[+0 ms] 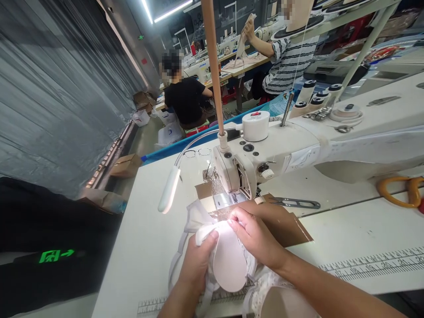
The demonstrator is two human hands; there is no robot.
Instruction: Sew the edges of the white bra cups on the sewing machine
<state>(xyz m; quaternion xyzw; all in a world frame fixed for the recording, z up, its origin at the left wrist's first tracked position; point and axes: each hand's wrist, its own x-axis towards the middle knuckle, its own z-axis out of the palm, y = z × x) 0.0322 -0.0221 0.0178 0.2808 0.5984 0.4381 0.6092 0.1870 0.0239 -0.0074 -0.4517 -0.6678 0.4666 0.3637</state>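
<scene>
A white bra [230, 258] with a smooth moulded cup is held up in front of the sewing machine [236, 170]. My left hand [198, 260] grips its left side, thumb pressed on the cup's upper edge. On the other side, my right hand [250, 229] pinches the top edge between thumb and fingers. A pale strap or band hangs down past my left hand onto the table. The second cup [281, 302], with lace trim, lies below my right forearm. The machine's needle area is just beyond both hands, lit by a small lamp [168, 190].
Thread snips [296, 202] lie right of the needle area, near orange-handled scissors [399, 192]. Eyeglasses [197, 153] rest at the table's back. Printed rulers [374, 264] run along the front. Thread cones [306, 90] stand behind the machine. Two people [183, 95] sit at machines farther back.
</scene>
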